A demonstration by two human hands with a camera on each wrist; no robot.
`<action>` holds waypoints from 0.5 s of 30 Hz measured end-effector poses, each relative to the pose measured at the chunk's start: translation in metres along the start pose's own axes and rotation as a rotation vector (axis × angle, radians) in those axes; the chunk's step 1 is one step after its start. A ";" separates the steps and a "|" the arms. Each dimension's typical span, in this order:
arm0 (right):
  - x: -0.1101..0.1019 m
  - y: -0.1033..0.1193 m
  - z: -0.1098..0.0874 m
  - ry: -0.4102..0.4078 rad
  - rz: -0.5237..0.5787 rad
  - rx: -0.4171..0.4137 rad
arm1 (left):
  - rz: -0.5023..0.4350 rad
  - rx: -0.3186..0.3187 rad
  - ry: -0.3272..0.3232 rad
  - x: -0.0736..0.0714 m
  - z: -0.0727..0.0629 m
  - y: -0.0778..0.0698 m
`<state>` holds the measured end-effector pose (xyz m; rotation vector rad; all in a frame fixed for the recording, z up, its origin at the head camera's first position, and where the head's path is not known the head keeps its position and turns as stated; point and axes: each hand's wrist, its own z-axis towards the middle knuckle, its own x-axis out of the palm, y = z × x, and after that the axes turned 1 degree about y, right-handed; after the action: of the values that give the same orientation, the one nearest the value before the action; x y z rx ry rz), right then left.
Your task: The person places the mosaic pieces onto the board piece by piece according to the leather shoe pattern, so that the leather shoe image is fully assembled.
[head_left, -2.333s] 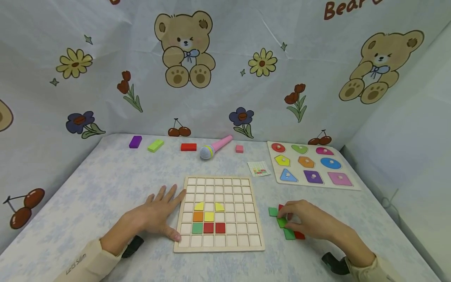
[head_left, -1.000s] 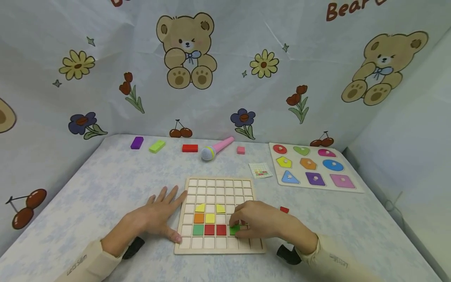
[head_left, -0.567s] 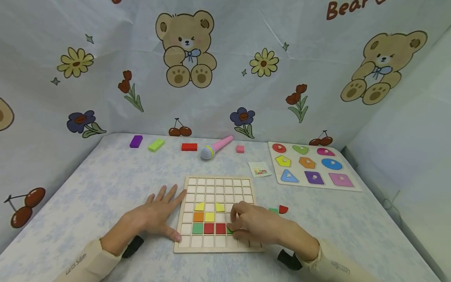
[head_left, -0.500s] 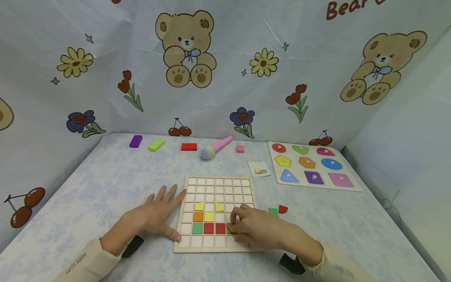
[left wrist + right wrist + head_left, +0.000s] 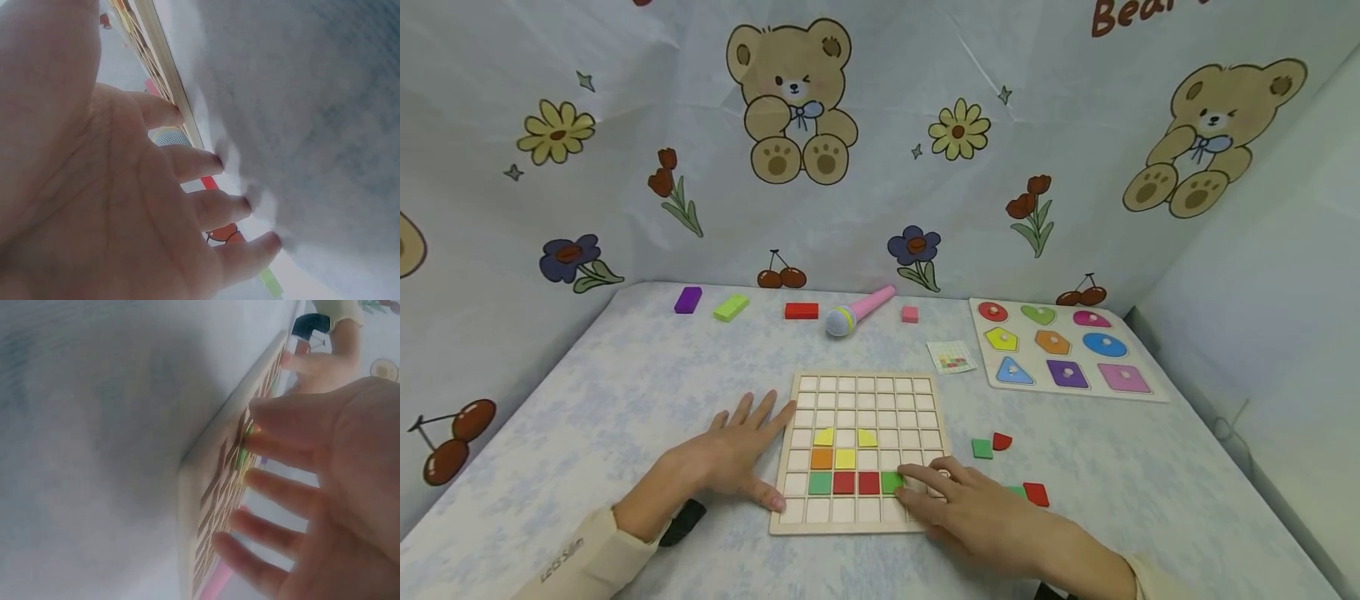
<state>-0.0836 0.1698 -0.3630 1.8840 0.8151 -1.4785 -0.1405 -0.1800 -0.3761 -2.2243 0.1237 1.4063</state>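
Observation:
My left hand [image 5: 726, 458] lies with fingers spread against the left edge of a wooden grid board [image 5: 865, 528]; its thumb and index finger touch the frame. Over the board's lower right, my right hand [image 5: 981, 512] has its fingers extended, fingertips right at a bright green square tile [image 5: 891, 482]. That tile sits in a cell beside two red tiles [image 5: 868, 482], with a teal-green tile [image 5: 820, 482] at the row's left end. Above them are an orange tile [image 5: 822, 458], a yellow square [image 5: 846, 459] and two yellow pieces with a curved or cut corner [image 5: 867, 437].
Right of the board lie loose tiles: a green square [image 5: 982, 448], a rounded red piece [image 5: 1002, 442], a red tile [image 5: 1036, 494] and a partly hidden green one [image 5: 1017, 492]. Behind are a pattern card [image 5: 952, 357], a shape puzzle [image 5: 1078, 392], a toy microphone [image 5: 859, 312] and several blocks [image 5: 801, 311].
My right hand has carried the bright green tile from the loose pile to the cell right of the red tiles, let go and drawn slightly back. My left hand has stayed put.

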 end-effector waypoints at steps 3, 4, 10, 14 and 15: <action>-0.001 -0.008 -0.009 -0.013 0.068 0.025 | -0.007 0.000 0.004 0.001 0.001 -0.001; -0.001 -0.012 -0.013 -0.019 0.093 0.040 | -0.009 -0.001 0.007 0.001 0.002 -0.002; -0.005 -0.049 -0.030 -0.054 0.236 0.251 | -0.013 -0.018 0.021 -0.001 0.003 -0.002; -0.001 -0.084 -0.031 -0.104 0.273 0.368 | -0.023 -0.024 0.022 -0.001 0.002 -0.001; 0.000 -0.092 -0.031 -0.115 0.285 0.375 | -0.025 -0.023 0.022 -0.001 0.001 -0.001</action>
<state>-0.1360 0.2517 -0.3649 2.0540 0.2098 -1.6173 -0.1419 -0.1788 -0.3755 -2.2521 0.0872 1.3768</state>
